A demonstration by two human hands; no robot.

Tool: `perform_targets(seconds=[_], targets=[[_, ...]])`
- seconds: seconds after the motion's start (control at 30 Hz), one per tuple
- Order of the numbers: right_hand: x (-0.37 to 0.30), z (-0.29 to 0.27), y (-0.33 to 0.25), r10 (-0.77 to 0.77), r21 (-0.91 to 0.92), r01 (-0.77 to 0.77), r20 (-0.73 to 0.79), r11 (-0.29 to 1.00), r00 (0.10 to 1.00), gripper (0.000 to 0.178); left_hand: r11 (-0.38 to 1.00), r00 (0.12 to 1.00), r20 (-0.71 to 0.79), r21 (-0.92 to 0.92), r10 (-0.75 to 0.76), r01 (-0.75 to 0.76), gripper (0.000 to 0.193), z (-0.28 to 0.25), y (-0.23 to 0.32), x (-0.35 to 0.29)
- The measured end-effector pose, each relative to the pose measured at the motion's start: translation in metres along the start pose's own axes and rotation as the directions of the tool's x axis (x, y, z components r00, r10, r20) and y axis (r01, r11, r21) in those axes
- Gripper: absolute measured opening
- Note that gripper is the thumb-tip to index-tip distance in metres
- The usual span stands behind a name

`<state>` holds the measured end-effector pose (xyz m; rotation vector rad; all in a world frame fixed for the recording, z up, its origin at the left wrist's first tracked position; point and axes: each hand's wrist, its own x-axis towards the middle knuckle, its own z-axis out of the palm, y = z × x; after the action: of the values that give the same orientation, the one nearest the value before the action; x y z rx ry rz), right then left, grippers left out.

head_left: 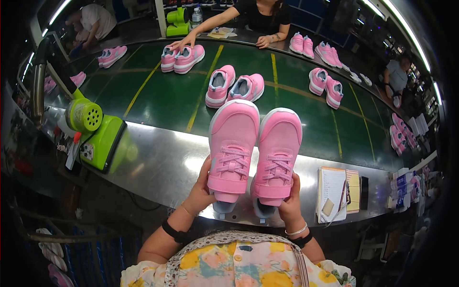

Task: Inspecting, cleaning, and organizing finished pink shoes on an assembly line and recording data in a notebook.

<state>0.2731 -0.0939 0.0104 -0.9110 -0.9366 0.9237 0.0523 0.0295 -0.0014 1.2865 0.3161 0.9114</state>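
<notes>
Two pink sneakers with white soles are held up side by side before me, toes pointing away and uppers facing me. My left hand grips the left sneaker along its heel side, fingers partly hidden behind it. Around the heel of the right sneaker closes my right hand. Both shoes have crossed pink laces, a strap band and grey-blue linings. Just beyond their toes, another pair of pink sneakers rests on the green conveyor belt.
A metal ledge borders the belt. On it stand a bright green machine at left and an open notebook with a pen at right. Across the belt, a co-worker's hand touches pink sneakers. More pairs lie along the belt.
</notes>
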Motion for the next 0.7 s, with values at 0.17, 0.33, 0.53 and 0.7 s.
perform_targets(seconds=[0.17,0.33,0.53,0.7], targets=[[0.001,-0.006,0.008,-0.131,-0.237,0.138,0.046,0.962,0.990,0.083,0.921,0.979,0.035,0.333,0.203,-0.203,0.107,-0.018,-0.012,-0.004],[-0.001,-0.009,0.010,-0.195,-0.382,0.193,0.034,0.904,0.980,0.082,0.842,0.964,0.041,0.478,0.263,-0.250,0.103,-0.020,-0.007,-0.006],[-0.002,0.009,-0.017,-0.247,-0.619,0.184,-0.016,0.763,0.969,0.072,0.608,0.944,-0.023,0.771,0.328,-0.193,0.093,-0.010,0.020,-0.006],[-0.008,0.035,-0.038,-0.132,-0.996,-0.020,-0.031,0.086,0.991,0.070,-0.010,0.983,-0.104,0.994,0.148,0.107,0.073,0.020,0.045,-0.017]])
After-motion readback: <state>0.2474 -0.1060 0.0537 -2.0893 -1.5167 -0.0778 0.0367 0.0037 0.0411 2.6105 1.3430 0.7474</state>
